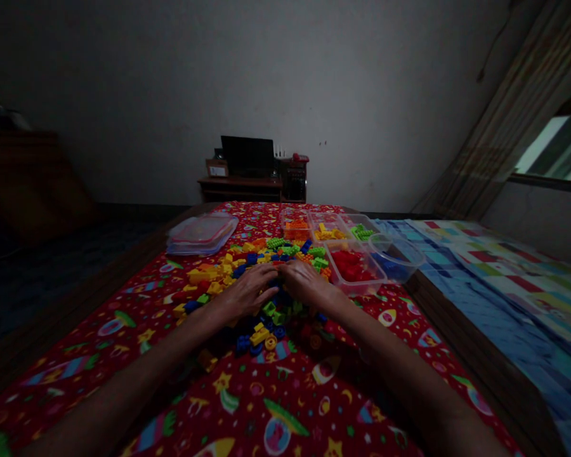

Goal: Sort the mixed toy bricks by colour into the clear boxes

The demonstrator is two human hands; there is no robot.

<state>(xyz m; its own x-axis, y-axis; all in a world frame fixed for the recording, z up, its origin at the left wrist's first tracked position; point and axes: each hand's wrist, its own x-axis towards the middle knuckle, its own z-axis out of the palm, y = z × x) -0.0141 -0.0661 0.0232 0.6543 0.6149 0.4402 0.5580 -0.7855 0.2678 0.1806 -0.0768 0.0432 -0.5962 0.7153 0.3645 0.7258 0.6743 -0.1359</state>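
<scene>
A loose pile of toy building blocks (212,274) in yellow, blue, green, orange and red lies in the middle of the cloth. Over its centre, my left hand (247,293) rests with fingers stretched and the thumb apart from them. My right hand (304,279) meets it fingertip to fingertip; its fingers curl down into the blocks, and what they grip, if anything, is hidden. Just beyond the fingertips shows a bit of red block. Nearer to me lie a yellow block (259,334) and several blue ones.
Right of the pile, clear plastic boxes hold sorted blocks: red (352,265), yellow (330,233), green (361,232), orange (295,230) and blue in a round-edged tub (412,257). Stacked lids (202,233) lie at left. A patterned red cloth (285,419) covers the table; a bed (480,279) adjoins at right.
</scene>
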